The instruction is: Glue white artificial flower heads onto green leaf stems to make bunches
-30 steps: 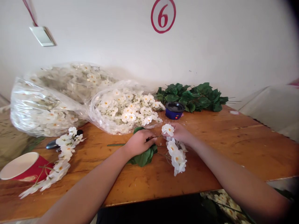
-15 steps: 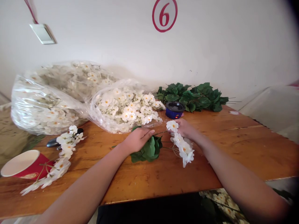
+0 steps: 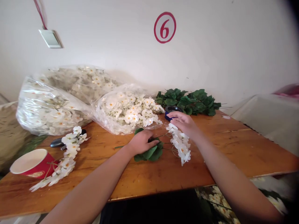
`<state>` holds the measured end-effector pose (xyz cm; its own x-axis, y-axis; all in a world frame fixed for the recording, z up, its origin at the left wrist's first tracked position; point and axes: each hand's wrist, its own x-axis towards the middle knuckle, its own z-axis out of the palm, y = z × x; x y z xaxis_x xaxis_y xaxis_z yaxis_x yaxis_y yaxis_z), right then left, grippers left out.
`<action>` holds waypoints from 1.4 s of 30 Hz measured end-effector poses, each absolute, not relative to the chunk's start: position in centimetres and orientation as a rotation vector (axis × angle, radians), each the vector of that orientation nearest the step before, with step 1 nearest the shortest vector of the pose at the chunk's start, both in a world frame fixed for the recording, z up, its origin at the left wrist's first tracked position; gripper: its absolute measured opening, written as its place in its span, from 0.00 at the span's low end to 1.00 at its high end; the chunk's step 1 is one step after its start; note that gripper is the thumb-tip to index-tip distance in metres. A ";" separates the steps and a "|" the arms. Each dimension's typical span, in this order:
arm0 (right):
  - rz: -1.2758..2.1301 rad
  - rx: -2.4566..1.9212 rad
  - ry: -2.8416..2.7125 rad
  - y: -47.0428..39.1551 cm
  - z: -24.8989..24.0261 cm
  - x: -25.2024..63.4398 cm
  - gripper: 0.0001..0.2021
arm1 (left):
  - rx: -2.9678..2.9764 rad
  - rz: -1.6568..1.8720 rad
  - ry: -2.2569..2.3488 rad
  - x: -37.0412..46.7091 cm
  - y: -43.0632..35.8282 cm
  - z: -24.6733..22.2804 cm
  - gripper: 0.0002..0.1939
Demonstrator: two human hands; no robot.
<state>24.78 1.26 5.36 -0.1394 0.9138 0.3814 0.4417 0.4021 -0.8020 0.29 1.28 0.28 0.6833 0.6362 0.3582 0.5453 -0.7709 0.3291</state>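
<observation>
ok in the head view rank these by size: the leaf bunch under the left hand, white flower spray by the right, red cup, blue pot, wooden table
1. wooden table
2. red cup
3. leaf bunch and white flower spray: too alike to rank
4. blue pot, partly hidden by the right hand

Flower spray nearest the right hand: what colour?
The flower spray is white, with touches of orange-yellow; best seen in the head view.
</observation>
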 end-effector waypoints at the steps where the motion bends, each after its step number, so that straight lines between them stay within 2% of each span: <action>1: 0.613 -1.217 -1.801 1.3 5.9 24.1 0.14 | 2.685 0.701 0.963 0.3 1.3 0.2 0.15; 5: 0.487 -1.320 -2.178 3.3 7.1 20.8 0.13 | 2.595 0.783 1.000 0.2 1.3 -0.3 0.12; 9: 0.402 -1.337 -2.399 6.5 6.2 18.1 0.12 | 2.477 0.848 0.994 0.1 1.4 -0.5 0.09; 16: 0.325 -1.323 -2.171 8.4 3.4 17.9 0.11 | 2.196 0.862 1.006 -0.1 1.6 -0.3 0.09; 24: 0.428 -1.178 -1.763 8.1 3.9 19.5 0.09 | 1.831 0.843 0.964 -0.1 1.9 -0.1 0.20; 34: 0.511 -0.922 -1.428 4.6 4.3 19.6 0.12 | 1.671 0.893 0.853 0.1 2.6 -0.1 0.16; 42: 0.498 -0.867 -1.789 3.0 4.9 19.9 0.06 | 1.565 0.861 0.814 0.6 2.6 -0.5 0.15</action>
